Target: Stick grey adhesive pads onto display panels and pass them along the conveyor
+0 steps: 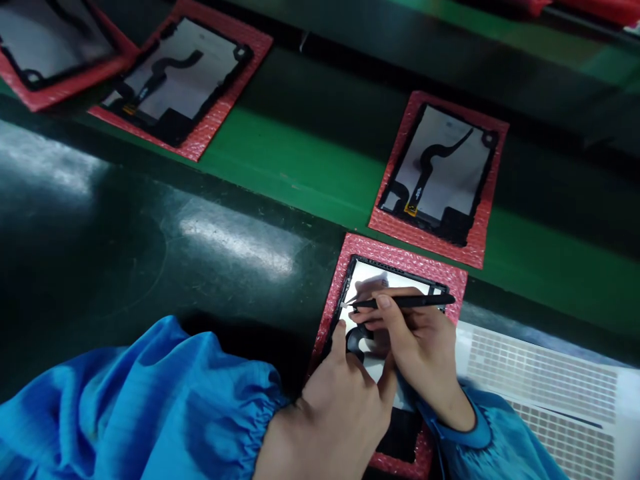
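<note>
Work in hand: the tip of a pair of black tweezers (pixel 405 303) is being held at the left edge of a black-framed tablet panel (pixel 395 277), near its far corner; a small pale bit shows at the tip, too small to identify.
Right hand (pixel 415 347): its thumb and fingers are closing on the tweezers, and it is hovering over the panel.
Left hand (pixel 340 413): its fingers are spreading apart and resting on the panel, just beside a black curved flex cable (pixel 357 340).
Hands: they are working close together, without clamping on each other.
Panel's place: it is lying on a red bubble-wrap mat (pixel 400 257), directly under the hands.
Beyond the panel: another black-framed panel (pixel 440 173) is lying on its own red mat, with two more further left.
Right of the panel: a white gridded sheet (pixel 545 380) is lying on the dark green bench (pixel 150 233).
</note>
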Demonstrator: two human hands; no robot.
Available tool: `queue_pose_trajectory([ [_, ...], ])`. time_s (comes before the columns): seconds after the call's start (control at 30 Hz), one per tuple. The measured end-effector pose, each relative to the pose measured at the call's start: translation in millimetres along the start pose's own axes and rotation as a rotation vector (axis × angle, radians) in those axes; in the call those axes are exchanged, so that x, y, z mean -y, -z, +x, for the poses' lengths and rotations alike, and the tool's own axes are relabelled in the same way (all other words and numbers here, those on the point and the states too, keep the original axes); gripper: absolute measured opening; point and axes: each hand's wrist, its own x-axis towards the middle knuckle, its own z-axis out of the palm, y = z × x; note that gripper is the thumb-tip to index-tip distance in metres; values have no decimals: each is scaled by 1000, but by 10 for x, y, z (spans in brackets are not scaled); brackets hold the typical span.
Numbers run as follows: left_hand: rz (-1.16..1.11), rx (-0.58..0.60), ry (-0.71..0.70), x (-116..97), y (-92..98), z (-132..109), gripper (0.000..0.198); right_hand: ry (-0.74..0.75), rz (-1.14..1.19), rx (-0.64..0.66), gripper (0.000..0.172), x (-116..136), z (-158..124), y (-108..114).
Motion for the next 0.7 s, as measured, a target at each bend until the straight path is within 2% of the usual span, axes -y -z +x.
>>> queue_pose_trajectory([
  [0.13, 44, 25, -20, 5, 88, 56, 40, -6, -36, 1, 23, -9, -16, 71],
  [0.33, -54, 195, -75, 96, 373, 198, 34, 10, -54, 20, 21, -89, -26, 175],
  [0.4, -66, 221, -100, 95, 385, 226, 32, 12, -57, 23, 21, -120, -35, 214],
  [0.47, -56, 199, -80, 68, 328, 228, 30, 9, -49, 22, 20, -145, -47, 252],
  [0.57, -36, 82, -50, 27, 188, 216, 40, -5, -18, 17, 22, -166, -56, 301],
  [0.7, -70, 64, -148, 45, 130, 281, 78, -35, 61, -14, 28, -175, -44, 347],
])
